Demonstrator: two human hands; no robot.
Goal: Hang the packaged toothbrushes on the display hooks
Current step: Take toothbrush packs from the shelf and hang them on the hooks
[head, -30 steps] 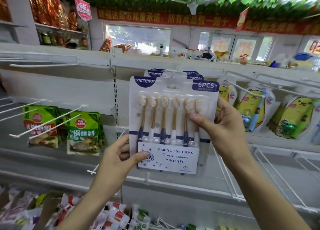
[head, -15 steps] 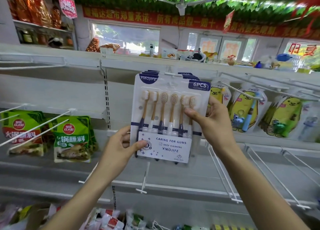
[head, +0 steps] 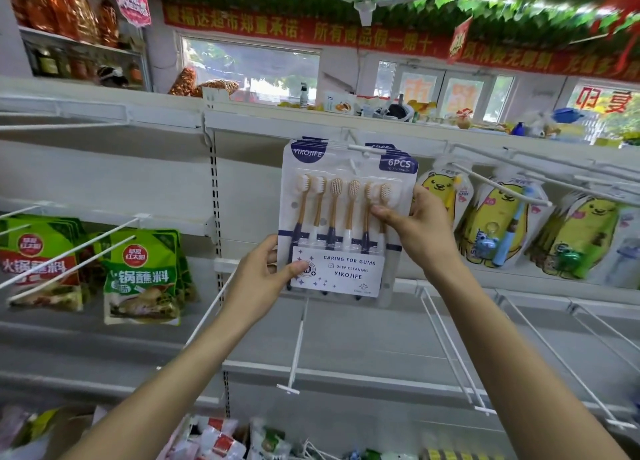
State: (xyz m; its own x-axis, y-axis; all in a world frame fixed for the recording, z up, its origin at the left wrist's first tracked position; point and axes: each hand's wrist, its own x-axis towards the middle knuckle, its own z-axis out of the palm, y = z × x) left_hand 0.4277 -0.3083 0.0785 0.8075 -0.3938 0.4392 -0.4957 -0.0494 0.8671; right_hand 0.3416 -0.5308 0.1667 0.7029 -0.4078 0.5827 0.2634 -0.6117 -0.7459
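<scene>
In both hands (head: 263, 279), six-brush toothbrush pack (head: 341, 217)

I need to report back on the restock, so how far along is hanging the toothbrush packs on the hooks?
Done: several packs already hang on the display hook, their tops showing behind the front one. In hand: the left hand pinches the front toothbrush pack at its lower corner, and the right hand grips its right edge, at the hook. Left: letting go; no further unhung packs are visible.
</scene>
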